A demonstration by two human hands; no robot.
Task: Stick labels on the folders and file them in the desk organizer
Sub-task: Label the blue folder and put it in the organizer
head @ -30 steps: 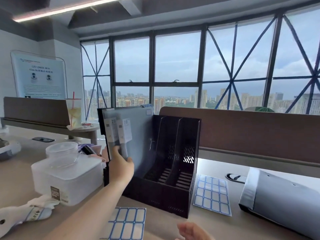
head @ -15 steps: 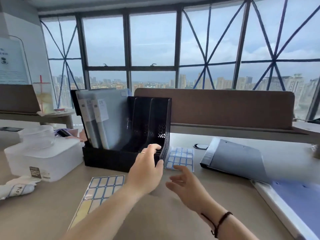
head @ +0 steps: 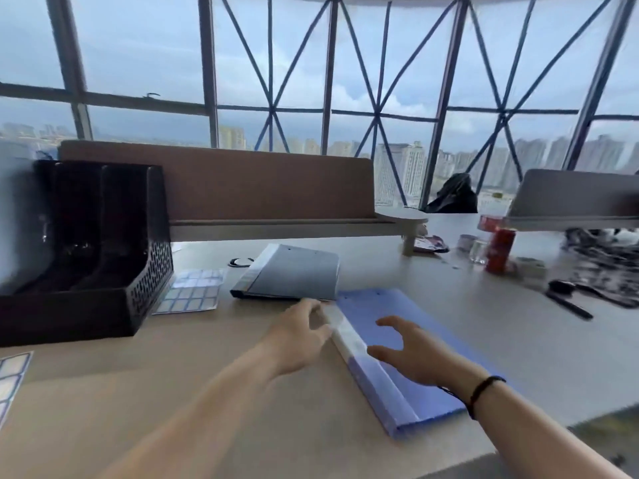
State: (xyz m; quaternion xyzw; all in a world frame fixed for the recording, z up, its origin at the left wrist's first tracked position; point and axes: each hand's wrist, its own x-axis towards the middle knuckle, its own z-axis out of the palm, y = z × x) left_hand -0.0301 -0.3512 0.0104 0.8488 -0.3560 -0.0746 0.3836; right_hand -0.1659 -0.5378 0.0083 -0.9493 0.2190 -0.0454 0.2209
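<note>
Head view: blue folder (head: pixel 408 350) flat on bench (head: pixel 242 392), beside grey folder (head: pixel 294 273). Left hand (head: pixel 301 337) at spine, right hand (head: pixel 411 354) above cover; both grips open, fingers spread. Desk organizer (head: pixel 103 257) far left.

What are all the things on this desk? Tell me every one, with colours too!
Desk organizer: one, black, left side of the desk.
Label sheets: two, white with blue-edged stickers; one beside the organizer, one at the left edge.
Grey folder: one, lying flat mid-desk.
Blue folder: one, lying flat, nearest the person.
Red can: one, far right.
Clear glass: one, beside the can.
Pen: one, black, right side.
Partition: one, brown, behind the desk.
Dark bag: one, by the window.
Left hand: open, at the blue folder's spine.
Right hand: open, over the blue folder; dark wristband.
</note>
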